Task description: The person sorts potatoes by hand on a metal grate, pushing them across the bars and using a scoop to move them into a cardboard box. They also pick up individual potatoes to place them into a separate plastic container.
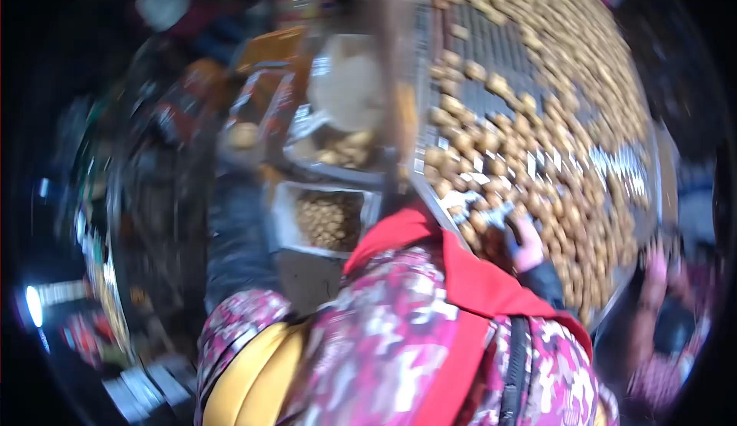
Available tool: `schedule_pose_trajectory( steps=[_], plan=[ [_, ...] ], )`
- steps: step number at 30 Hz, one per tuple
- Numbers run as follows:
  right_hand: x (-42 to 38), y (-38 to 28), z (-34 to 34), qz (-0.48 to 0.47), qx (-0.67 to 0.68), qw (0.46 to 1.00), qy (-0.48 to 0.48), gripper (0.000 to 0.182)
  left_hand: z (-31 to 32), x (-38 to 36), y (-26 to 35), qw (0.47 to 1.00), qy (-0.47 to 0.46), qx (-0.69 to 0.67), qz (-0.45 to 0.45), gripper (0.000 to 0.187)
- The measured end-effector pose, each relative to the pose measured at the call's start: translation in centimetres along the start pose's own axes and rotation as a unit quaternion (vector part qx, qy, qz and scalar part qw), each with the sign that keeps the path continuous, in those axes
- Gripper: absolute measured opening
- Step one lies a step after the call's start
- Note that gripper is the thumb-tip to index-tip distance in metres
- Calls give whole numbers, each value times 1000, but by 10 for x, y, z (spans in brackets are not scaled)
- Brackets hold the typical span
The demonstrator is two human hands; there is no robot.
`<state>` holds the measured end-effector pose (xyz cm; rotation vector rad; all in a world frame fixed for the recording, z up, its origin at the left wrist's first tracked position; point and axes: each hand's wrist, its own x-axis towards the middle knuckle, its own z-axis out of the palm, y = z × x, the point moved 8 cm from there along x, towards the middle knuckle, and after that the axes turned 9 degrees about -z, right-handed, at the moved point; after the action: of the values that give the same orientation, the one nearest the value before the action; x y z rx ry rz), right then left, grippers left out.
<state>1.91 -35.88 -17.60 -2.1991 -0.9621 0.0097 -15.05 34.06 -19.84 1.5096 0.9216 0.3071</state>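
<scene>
Motion blurs the view. My right hand (pixel 527 248), pinkish below a dark cuff, reaches over round, brown, potato-like items (pixel 564 219) on a slatted sorting surface. A pale, light-blue patch lies just left of it; its fingers are too smeared to show a grip. My left arm, in a dark sleeve (pixel 238 234), stretches forward. At its end a round tan item (pixel 243 136) appears at or against my left hand, whose fingers cannot be made out. Beside that arm stands a white-lined crate (pixel 284 215) with small brown pieces inside.
A second lined container (pixel 295 146) with larger tan items stands farther forward, near an orange crate (pixel 269 48). A blurred upright post (pixel 395 80) rises by the sorting surface's left edge. Another person (pixel 660 341) is at the right; a masked person (pixel 165 0) is at upper left.
</scene>
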Motion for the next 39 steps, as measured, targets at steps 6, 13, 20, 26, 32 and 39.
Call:
schedule_pose_trajectory(
  steps=[6, 13, 20, 26, 32, 39],
  plan=[
    [15, -71, 10, -125, -84, 982, -114, 48, 113, -29, 6, 902, -326, 275, 67, 26],
    [29, 27, -22, 85, -203, 950, -222, 41, 393, -224, 84, 776, -467, 319, 279, 37],
    [-42, 7, -52, 177, -252, 951, -30, 58, 528, -125, 86, 739, -134, 565, 342, 59],
    [-90, 0, -41, 177, -231, 957, -21, 59, 579, -88, 100, 677, -188, 666, 251, 40],
    [-68, 8, -44, 210, -224, 952, 1, 69, 588, -108, 94, 604, -303, 670, 307, 48],
    [-78, 17, -41, 189, -231, 954, -35, 68, 582, -125, 106, 677, -204, 617, 345, 42]
  ],
)
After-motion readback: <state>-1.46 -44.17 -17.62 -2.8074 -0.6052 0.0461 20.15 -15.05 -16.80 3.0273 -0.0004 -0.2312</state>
